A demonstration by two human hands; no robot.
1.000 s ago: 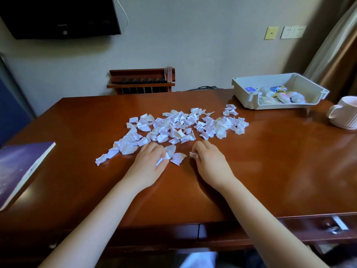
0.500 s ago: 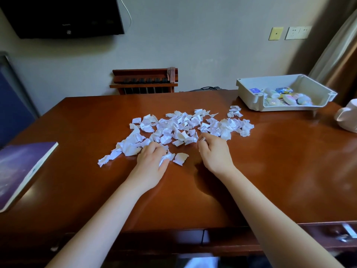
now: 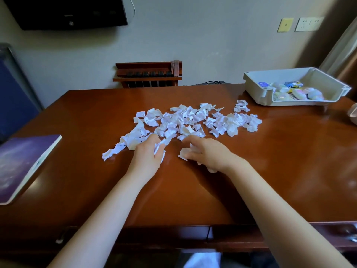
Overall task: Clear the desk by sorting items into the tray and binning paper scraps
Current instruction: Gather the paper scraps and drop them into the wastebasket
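The left hand grips a small wad of paper scraps, with white pieces poking out between thumb and fingers. The right hand curls over a few more: one piece shows at its thumb and another peeks out under the heel of the palm. Both grips look loose and only partly filled, and that is the first risk. The scraps are light, crumpled and separate, so if either hand lifts now, I expect pieces to slip from the gaps and drop back onto the desk.

Most of the scraps lie spread in a wide band at 12 o'clock from the hands, trailing toward 10 o'clock on the left and 1 o'clock on the right. A quick raking sweep could flick the outer pieces further across the polished wood or off its edge.

The tray sits at 2 o'clock with small items already inside, and the nearest scraps lie just beside its front wall. Scooping from that side could push paper into it.

No bin is in view, so the carry to it may be a long one, which makes a firm handful matter more. A book rests at 9 o'clock, well apart from the hands.
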